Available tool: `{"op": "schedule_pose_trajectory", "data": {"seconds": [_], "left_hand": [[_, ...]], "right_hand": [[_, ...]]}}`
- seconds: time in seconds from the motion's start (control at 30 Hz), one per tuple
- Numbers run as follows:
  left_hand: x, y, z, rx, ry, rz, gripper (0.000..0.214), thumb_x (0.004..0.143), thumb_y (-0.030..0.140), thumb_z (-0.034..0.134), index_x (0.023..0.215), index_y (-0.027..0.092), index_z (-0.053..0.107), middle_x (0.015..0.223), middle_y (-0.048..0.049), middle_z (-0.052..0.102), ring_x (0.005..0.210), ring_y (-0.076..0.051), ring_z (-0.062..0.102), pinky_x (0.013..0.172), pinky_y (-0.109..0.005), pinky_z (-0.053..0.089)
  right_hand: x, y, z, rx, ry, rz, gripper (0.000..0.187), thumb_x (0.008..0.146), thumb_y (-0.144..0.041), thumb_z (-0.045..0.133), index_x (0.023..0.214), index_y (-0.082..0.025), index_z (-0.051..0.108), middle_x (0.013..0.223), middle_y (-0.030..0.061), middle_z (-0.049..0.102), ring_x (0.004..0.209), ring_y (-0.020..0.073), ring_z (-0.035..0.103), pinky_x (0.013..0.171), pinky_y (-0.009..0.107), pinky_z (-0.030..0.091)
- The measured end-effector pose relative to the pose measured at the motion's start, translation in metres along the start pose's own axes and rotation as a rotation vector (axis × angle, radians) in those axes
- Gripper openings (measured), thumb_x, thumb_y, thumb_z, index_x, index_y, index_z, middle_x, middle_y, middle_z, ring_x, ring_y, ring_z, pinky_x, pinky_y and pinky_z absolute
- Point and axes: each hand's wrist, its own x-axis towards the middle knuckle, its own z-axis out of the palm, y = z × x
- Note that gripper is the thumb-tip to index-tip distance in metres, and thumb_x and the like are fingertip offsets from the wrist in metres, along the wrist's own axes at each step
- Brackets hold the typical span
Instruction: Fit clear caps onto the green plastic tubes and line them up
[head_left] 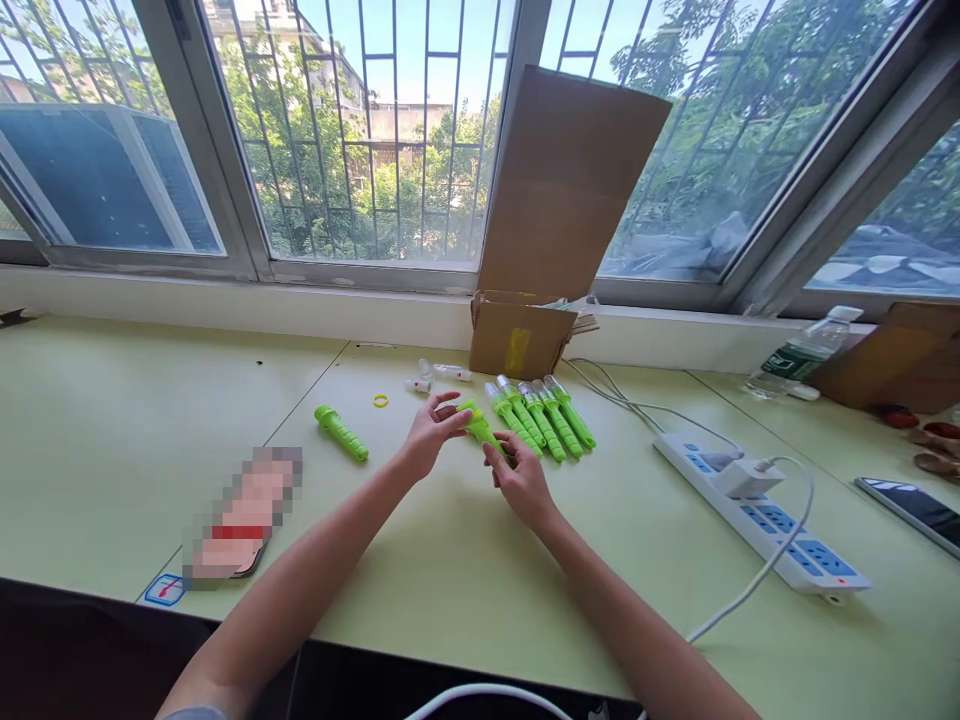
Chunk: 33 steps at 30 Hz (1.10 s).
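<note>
My left hand (pixel 429 432) and my right hand (pixel 520 478) meet over the pale green table (pixel 112 440), both closed on one green flashlight (pixel 478 424). The left fingers grip its head end, the right fingers its handle end. Just right of it lies a row of several green flashlights (pixel 544 418) with clear heads, side by side. One more green flashlight body (pixel 341 433) lies alone to the left of my left hand.
A small yellow ring (pixel 381 401) and small clear parts (pixel 435 374) lie behind my hands. An open cardboard box (pixel 517 335) stands at the window sill. A white power strip (pixel 757 505) with charger and cable, a water bottle (pixel 806 352) and a phone (pixel 911 508) are at the right.
</note>
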Motion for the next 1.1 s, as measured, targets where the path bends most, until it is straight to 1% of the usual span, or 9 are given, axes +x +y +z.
{"op": "schedule_pose_trajectory", "data": {"seconds": [0.13,0.3,0.37,0.47,0.6,0.73,0.87,1.0,1.1], "left_hand": [[0.000,0.000,-0.001,0.070,-0.012,0.008,0.059,0.064,0.033,0.078,0.113,0.016,0.051,0.094,-0.0070,0.066,0.084,-0.016,0.063,0.079,-0.032,0.047],[0.004,-0.010,-0.002,0.244,-0.003,0.115,0.047,0.069,0.040,0.072,0.106,0.016,0.054,0.085,-0.0046,0.066,0.078,-0.015,0.062,0.073,-0.029,0.047],[0.008,-0.015,-0.008,0.390,0.030,0.192,0.035,0.079,0.046,0.060,0.097,0.017,0.057,0.083,-0.0046,0.066,0.077,-0.015,0.061,0.070,-0.027,0.046],[0.014,-0.020,-0.024,0.721,0.166,0.320,0.031,0.088,0.045,0.045,0.085,0.018,0.060,0.082,-0.0046,0.066,0.077,-0.016,0.060,0.067,-0.027,0.044],[0.021,-0.020,-0.048,1.097,0.288,0.382,0.021,0.087,0.033,0.045,0.080,0.019,0.059,0.081,-0.0050,0.065,0.077,-0.017,0.059,0.070,-0.029,0.043],[0.021,-0.019,-0.054,1.304,0.244,0.392,0.011,0.084,0.021,0.049,0.080,0.020,0.060,0.083,-0.0059,0.065,0.083,-0.019,0.058,0.074,-0.031,0.042],[0.018,-0.018,-0.048,1.415,0.193,0.350,0.011,0.083,0.020,0.051,0.077,0.022,0.060,0.085,-0.0062,0.065,0.088,-0.021,0.057,0.075,-0.032,0.042],[0.017,-0.018,-0.047,1.428,0.191,0.309,0.014,0.083,0.028,0.054,0.073,0.021,0.060,0.081,-0.0061,0.063,0.087,-0.022,0.056,0.075,-0.032,0.041],[0.020,-0.021,-0.051,1.424,0.212,0.327,0.020,0.086,0.033,0.050,0.073,0.021,0.060,0.081,-0.0073,0.062,0.088,-0.022,0.055,0.077,-0.033,0.041]], "right_hand": [[-0.001,0.001,0.000,0.016,-0.071,0.018,0.042,0.084,-0.057,0.046,0.098,-0.019,0.054,0.064,-0.0022,0.054,0.042,0.0093,0.043,0.039,0.023,0.033],[0.001,0.003,-0.003,-0.078,-0.057,0.013,0.040,0.086,-0.056,0.044,0.092,-0.019,0.057,0.063,-0.0017,0.055,0.043,0.0094,0.044,0.042,0.024,0.035],[0.001,0.005,-0.004,-0.122,-0.051,0.010,0.039,0.086,-0.055,0.044,0.089,-0.019,0.058,0.063,-0.0011,0.056,0.044,0.0097,0.044,0.043,0.024,0.035],[0.002,0.006,-0.004,-0.173,-0.045,-0.002,0.037,0.087,-0.053,0.044,0.087,-0.019,0.058,0.064,-0.0003,0.058,0.045,0.0100,0.045,0.045,0.024,0.036],[0.002,0.007,-0.004,-0.215,-0.042,-0.014,0.035,0.087,-0.051,0.043,0.087,-0.020,0.059,0.064,0.0002,0.060,0.049,0.0109,0.045,0.048,0.025,0.036],[0.001,0.005,-0.005,-0.259,-0.043,-0.023,0.034,0.087,-0.051,0.043,0.086,-0.020,0.059,0.064,0.0006,0.061,0.052,0.0126,0.048,0.051,0.026,0.037],[0.002,0.005,-0.004,-0.325,-0.043,-0.017,0.034,0.084,-0.051,0.046,0.089,-0.020,0.061,0.062,0.0008,0.061,0.055,0.0154,0.051,0.054,0.027,0.038],[0.003,0.007,-0.004,-0.374,-0.055,-0.013,0.039,0.084,-0.050,0.044,0.097,-0.018,0.063,0.064,0.0023,0.063,0.057,0.0170,0.054,0.055,0.028,0.039],[0.003,0.009,-0.004,-0.390,-0.064,-0.003,0.040,0.085,-0.048,0.043,0.100,-0.018,0.063,0.065,0.0025,0.063,0.059,0.0176,0.055,0.057,0.029,0.040]]}}
